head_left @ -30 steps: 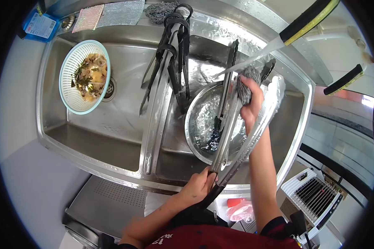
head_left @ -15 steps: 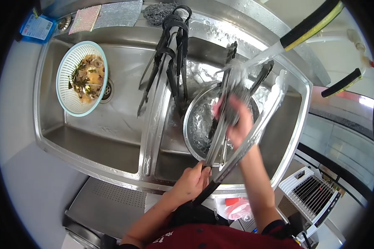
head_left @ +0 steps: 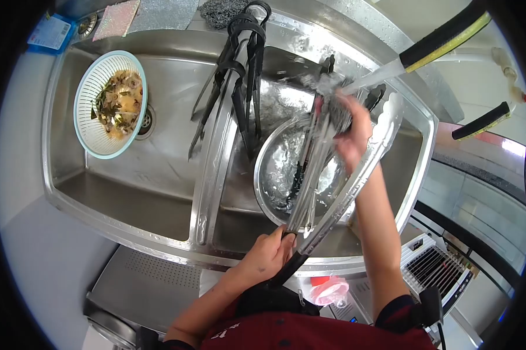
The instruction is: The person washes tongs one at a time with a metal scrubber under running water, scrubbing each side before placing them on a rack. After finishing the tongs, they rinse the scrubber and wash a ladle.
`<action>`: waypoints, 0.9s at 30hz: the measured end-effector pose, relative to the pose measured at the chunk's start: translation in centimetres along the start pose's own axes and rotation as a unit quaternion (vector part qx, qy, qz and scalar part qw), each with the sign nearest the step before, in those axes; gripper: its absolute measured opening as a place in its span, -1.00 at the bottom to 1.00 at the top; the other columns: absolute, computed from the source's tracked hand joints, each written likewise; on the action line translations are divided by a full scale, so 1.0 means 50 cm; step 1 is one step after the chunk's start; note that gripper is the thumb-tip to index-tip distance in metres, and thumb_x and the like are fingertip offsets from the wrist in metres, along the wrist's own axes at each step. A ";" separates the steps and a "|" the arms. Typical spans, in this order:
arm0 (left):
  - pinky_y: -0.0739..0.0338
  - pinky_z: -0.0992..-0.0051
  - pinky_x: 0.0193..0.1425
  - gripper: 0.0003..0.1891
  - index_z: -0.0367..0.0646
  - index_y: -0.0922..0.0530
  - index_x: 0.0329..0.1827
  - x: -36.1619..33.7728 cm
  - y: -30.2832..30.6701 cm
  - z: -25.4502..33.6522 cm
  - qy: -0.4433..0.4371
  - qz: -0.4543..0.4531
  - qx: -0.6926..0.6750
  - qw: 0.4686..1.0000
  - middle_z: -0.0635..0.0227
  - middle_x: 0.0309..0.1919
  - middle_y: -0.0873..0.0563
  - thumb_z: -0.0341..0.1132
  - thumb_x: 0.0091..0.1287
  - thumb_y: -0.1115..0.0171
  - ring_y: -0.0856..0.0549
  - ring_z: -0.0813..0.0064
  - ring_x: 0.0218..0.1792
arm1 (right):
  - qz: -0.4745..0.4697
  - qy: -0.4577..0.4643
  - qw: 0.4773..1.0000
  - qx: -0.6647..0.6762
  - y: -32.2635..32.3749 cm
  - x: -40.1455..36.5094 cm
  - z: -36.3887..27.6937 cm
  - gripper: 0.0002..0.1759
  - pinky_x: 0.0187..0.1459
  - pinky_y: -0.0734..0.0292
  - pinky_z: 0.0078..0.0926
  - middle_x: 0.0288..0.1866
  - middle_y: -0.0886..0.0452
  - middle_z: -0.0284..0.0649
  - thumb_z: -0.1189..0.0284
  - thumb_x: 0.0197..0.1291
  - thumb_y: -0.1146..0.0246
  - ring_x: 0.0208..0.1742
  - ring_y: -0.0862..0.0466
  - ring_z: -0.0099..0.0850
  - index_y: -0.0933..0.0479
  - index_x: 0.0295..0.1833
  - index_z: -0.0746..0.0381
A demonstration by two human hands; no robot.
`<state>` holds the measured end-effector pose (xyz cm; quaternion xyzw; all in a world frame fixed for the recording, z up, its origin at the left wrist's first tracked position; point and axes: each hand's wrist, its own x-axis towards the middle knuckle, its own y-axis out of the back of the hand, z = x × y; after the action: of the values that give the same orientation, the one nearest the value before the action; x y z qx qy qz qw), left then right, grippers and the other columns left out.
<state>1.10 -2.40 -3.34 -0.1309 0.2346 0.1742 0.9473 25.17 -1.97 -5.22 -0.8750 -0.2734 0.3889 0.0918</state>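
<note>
Metal tongs with black handles [head_left: 347, 195] reach up over the right basin, their two arms spread apart. My left hand [head_left: 270, 254] is wrapped round the handle end near the sink's front edge. Higher up, my right hand [head_left: 355, 128] presses a dark steel-wool scrubber [head_left: 337, 116] against one arm of the tongs, under water running from a black-and-yellow hose [head_left: 444, 38]. Below the tongs, a round metal bowl [head_left: 264, 184] full of moving water holds more utensils. My right fingertips are partly blurred by splashing.
Several black-handled tongs [head_left: 238, 76] hang over the sink divider. A basket of food scraps [head_left: 83, 116] sits in the left basin [head_left: 169, 140]. Another scrubber [head_left: 221, 13] and cloths [head_left: 164, 14] lie along the back edge. A pink plastic bag [head_left: 331, 290] is below the sink front.
My right hand has moved up along the tongs with the scrubber, toward the water stream. My left hand keeps its hold on the handle end. The view has shifted slightly.
</note>
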 end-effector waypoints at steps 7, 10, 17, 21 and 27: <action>-0.33 0.48 -0.56 -0.81 -0.36 -0.36 -0.32 0.024 0.020 -0.001 0.029 -0.010 0.000 1.000 0.22 -0.71 -0.47 -0.36 0.31 0.11 -0.47 0.42 -0.70 | 0.040 -0.079 0.994 0.059 -0.007 -0.086 0.110 -0.75 -0.35 -0.53 -0.34 -0.44 -0.49 -0.10 0.48 -0.04 -0.18 -0.40 -0.56 -0.27 -0.35 -0.23 0.32; -0.33 0.48 -0.56 -0.81 -0.36 -0.35 -0.31 0.012 0.013 0.008 0.027 -0.028 -0.007 0.999 0.21 -0.70 -0.48 -0.37 0.30 0.11 -0.48 0.42 -0.69 | 0.052 -0.019 0.996 0.071 0.003 -0.004 0.030 -0.71 -0.32 -0.52 -0.39 -0.30 -0.47 -0.12 0.46 -0.06 -0.22 -0.30 -0.54 -0.32 -0.34 -0.22 0.34; -0.35 0.46 -0.55 -0.83 -0.36 -0.35 -0.31 0.040 0.033 0.001 0.010 0.002 -0.010 1.000 0.18 -0.70 -0.49 -0.38 0.29 0.09 -0.52 0.35 -0.67 | 0.004 -0.146 0.989 -0.025 -0.030 -0.153 0.140 -0.68 -0.21 -0.48 -0.44 -0.41 -0.52 -0.11 0.41 -0.03 -0.15 -0.30 -0.56 -0.32 -0.38 -0.16 0.36; -0.35 0.44 -0.55 -0.85 -0.34 -0.35 -0.32 0.031 0.024 0.002 -0.024 0.017 -0.004 1.000 0.15 -0.68 -0.50 -0.39 0.28 0.08 -0.54 0.32 -0.65 | 0.087 -0.103 0.990 0.028 -0.047 -0.179 0.143 -0.72 -0.33 -0.49 -0.42 -0.38 -0.52 -0.10 0.52 -0.03 -0.16 -0.37 -0.56 -0.30 -0.38 -0.15 0.37; -0.34 0.46 -0.57 -0.89 -0.30 -0.36 -0.34 -0.021 0.036 0.017 0.081 -0.032 0.010 0.996 0.18 -0.70 -0.49 -0.41 0.25 0.04 -0.55 0.31 -0.67 | 0.101 0.200 0.973 0.061 0.082 0.015 -0.095 -0.70 -0.12 -0.45 -0.39 -0.15 -0.48 -0.14 0.40 0.08 -0.11 -0.13 -0.50 -0.31 -0.38 -0.09 0.32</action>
<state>-0.14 -0.75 -2.38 -0.1426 0.3079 0.1308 0.9315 30.72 -4.72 -3.98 -0.9508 -0.1355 0.2290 0.1585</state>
